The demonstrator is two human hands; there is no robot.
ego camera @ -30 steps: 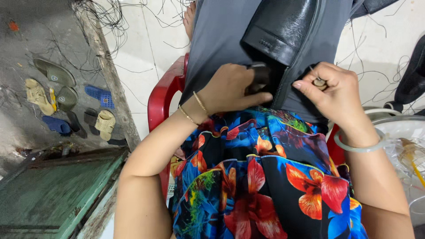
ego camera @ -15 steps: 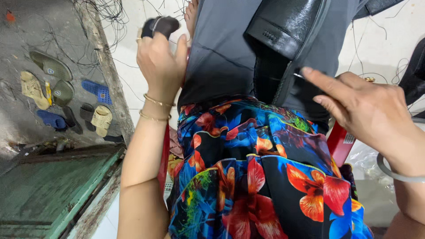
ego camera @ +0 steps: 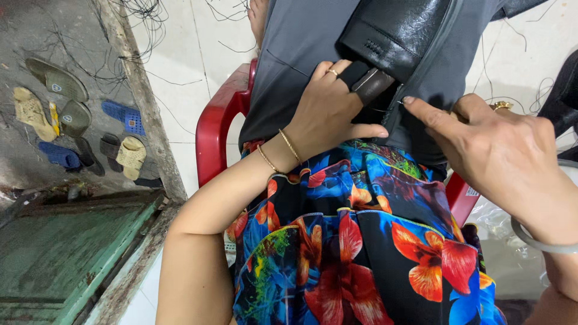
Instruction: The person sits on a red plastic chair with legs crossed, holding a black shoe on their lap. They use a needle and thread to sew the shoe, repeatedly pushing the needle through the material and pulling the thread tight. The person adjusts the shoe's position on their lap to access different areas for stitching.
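Fabric filled the upper centre of the frame: a dark grey garment (ego camera: pixel 301 54) draped down over the person's lap, with a glossy black leather-like panel (ego camera: pixel 397 30) stitched onto it at the top. The left hand (ego camera: pixel 328 114) lay on the grey cloth in the middle of the frame, its fingers curled around a small dark tool (ego camera: pixel 364 81) that touched the lower edge of the black panel; what kind of tool it was could not be told, since the fingers covered most of it. Two thin gold bangles (ego camera: pixel 280 153) circled that wrist. The right hand (ego camera: pixel 500 150) came in from the right edge, gripping nothing, its fingers loose and its forefinger stretched left so that the tip pressed the garment's seam just beside the tool. A pale bangle (ego camera: pixel 536 241) sat on the right wrist.

Below the hands, a bright floral dress (ego camera: pixel 361 253) in blue, red and black covered the lap. A red plastic chair (ego camera: pixel 220 126) showed at the centre left, behind the left forearm. Several sandals (ego camera: pixel 78 120) lay scattered on the concrete at the upper left, and a worn green wooden board (ego camera: pixel 54 253) filled the lower left corner. Loose dark threads trailed over the white tiled floor (ego camera: pixel 180 60).
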